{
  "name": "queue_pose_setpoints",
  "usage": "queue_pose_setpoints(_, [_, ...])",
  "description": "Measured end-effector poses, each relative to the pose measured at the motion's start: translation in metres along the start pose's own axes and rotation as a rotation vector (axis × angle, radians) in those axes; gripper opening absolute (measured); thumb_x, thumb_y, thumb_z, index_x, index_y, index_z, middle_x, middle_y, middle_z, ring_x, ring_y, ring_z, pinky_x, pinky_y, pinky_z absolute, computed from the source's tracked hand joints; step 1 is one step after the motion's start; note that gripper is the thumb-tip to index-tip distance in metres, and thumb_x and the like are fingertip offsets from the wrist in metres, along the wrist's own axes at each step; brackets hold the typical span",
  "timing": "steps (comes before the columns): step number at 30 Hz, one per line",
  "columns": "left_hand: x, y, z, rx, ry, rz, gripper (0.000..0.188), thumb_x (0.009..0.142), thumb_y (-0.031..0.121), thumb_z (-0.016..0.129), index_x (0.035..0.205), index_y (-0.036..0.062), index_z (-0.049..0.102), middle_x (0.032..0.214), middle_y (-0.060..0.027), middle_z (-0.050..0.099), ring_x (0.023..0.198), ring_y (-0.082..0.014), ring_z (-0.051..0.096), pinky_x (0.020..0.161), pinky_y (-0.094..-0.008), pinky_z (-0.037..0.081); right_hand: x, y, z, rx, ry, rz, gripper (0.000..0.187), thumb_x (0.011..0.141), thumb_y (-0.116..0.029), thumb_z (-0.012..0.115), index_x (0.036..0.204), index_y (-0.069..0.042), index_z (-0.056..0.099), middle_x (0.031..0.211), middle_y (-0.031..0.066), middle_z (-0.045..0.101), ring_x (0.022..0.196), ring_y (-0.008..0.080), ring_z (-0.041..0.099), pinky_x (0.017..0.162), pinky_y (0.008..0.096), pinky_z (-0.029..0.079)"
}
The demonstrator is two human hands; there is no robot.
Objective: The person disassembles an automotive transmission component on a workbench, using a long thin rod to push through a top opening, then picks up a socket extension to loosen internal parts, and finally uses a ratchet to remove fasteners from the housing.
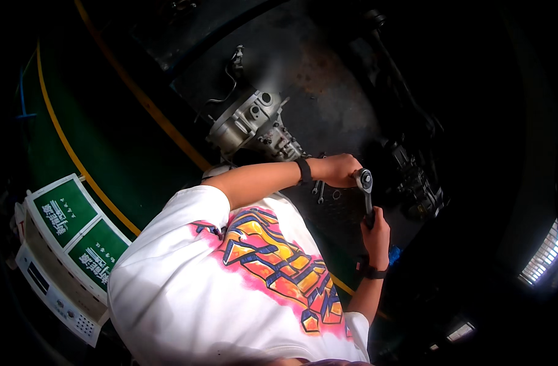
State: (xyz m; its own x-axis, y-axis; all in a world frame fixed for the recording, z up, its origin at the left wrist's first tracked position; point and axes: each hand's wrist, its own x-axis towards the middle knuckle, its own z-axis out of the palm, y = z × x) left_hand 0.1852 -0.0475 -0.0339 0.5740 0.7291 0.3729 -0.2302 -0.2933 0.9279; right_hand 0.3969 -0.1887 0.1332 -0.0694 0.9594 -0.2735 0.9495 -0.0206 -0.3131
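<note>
Ratchet wrench [366, 194], metal with a dark grip, centre-right of the frame: round head uppermost, handle running down and slightly right. Left hand [341, 170] closed over the area just beside the ratchet head, knuckles outward, fingers touching it; a dark band on that wrist. Right hand [376, 230] clenched round the lower end of the handle, a black wristband [373, 272] below it.

Gearbox casing [250, 124], bare grey metal, upper centre of the frame, lying on the dark stained floor [318, 73] with a thin cable curling from its top. 2 small spanners [318, 190], lying on the floor just below the left hand, partly hidden by the forearm. Dark machine part [418, 186], right of the ratchet, too shadowed to make out.

White T-shirt [181, 287] with an orange, pink and blue print, lower centre. Yellow floor line [138, 97] on green paint, upper left. White cabinet [62, 256] with 2 green panels, lower left.
</note>
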Motion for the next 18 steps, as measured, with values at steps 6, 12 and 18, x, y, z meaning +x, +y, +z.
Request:
queue_pose_setpoints(6, [-0.001,0.009,-0.010,-0.026,-0.031,-0.023,0.014,0.092,0.016,0.079,0.092,0.0040,0.071,0.086,-0.0158,0.077,0.078,-0.0359,0.074,0.072,-0.0452,0.055,0.010,-0.008,-0.005,0.005,-0.172,0.050,0.038,0.096,0.001,0.073,0.131,-0.002,0.056,0.101,0.0281,0.072,0.102,0.0525,0.071,0.083,0.0491,0.057])
queue_pose_setpoints(12, [-0.006,0.044,-0.033,-0.203,-0.148,-0.133,0.040,0.103,0.040,0.073,0.112,0.0037,0.061,0.083,-0.0101,0.071,0.077,-0.0249,0.069,0.072,-0.0402,0.052,0.015,-0.007,-0.008,0.056,-0.234,0.062,0.032,0.102,-0.005,0.073,0.129,-0.002,0.055,0.098,0.0310,0.070,0.100,0.0558,0.069,0.081,0.0503,0.057])
queue_pose_setpoints(18, [-0.008,0.055,-0.008,-0.267,0.090,-0.217,0.032,0.107,0.033,0.056,0.119,0.0048,0.046,0.077,-0.0115,0.065,0.070,-0.0248,0.064,0.069,-0.0416,0.050,0.016,-0.014,-0.012,0.018,-0.226,0.076,0.032,0.101,-0.003,0.072,0.129,-0.002,0.056,0.106,0.0314,0.072,0.104,0.0547,0.069,0.084,0.0520,0.056])
